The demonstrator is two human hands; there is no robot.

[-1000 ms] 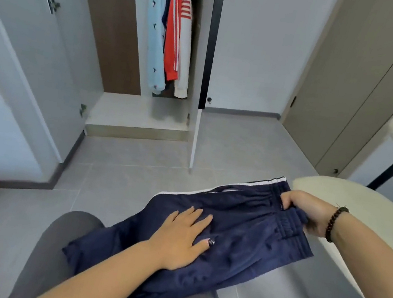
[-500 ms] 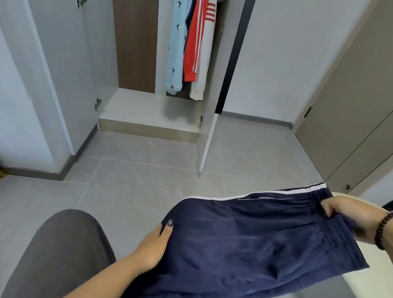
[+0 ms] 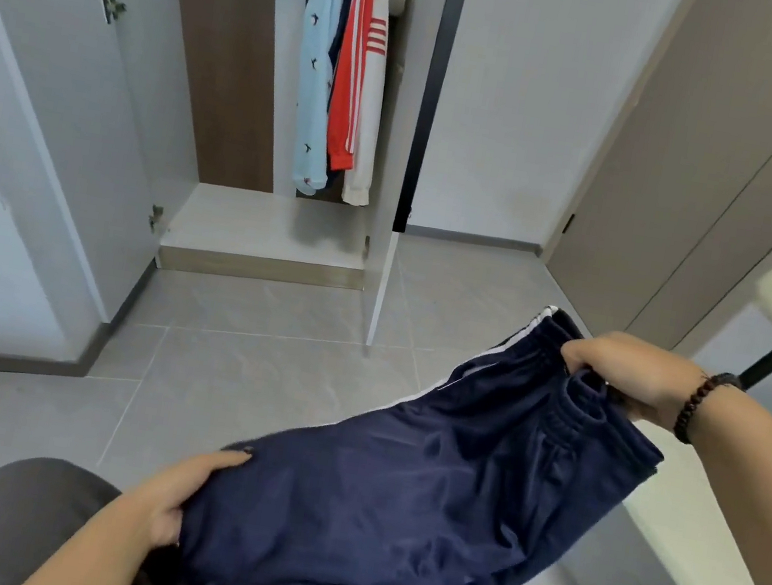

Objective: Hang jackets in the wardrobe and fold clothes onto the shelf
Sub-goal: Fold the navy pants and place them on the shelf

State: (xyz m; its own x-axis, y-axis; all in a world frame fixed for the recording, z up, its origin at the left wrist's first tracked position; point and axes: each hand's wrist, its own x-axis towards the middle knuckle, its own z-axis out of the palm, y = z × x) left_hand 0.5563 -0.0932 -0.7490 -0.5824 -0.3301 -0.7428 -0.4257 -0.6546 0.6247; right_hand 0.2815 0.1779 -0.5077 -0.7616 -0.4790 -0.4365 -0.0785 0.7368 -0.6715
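1. The wardrobe (image 3: pixel 237 66) stands open at the far side, with jackets (image 3: pixel 352 74) hanging in its right part and a bare shelf (image 3: pixel 262 232) at its base. You are well apart from it, so a long carry could shake your fold loose before it lands.
2. The navy trousers (image 3: pixel 390 505) are folded over and held above your lap (image 3: pixel 33 525), near and centre. The cloth looks slick, so the layers may slide off each other if you tilt them.
3. Your right hand (image 3: pixel 633 377) is closed tight on the bunched waistband at the right. That band is crumpled in your fist, so the next fold may come out lopsided unless you flatten it.
4. Your left hand (image 3: pixel 174 496) is curled around the near-left folded edge, thumb on top. That is only 1 pinch point on that side, and the lower layer could drop out beneath it.
5. The white side stripe (image 3: pixel 524 334) runs along the far edge. If the edges do not line up, the stack will sit crooked.
6. A pale chair (image 3: pixel 704 570) is just right of you; loose cloth could snag on its edge.
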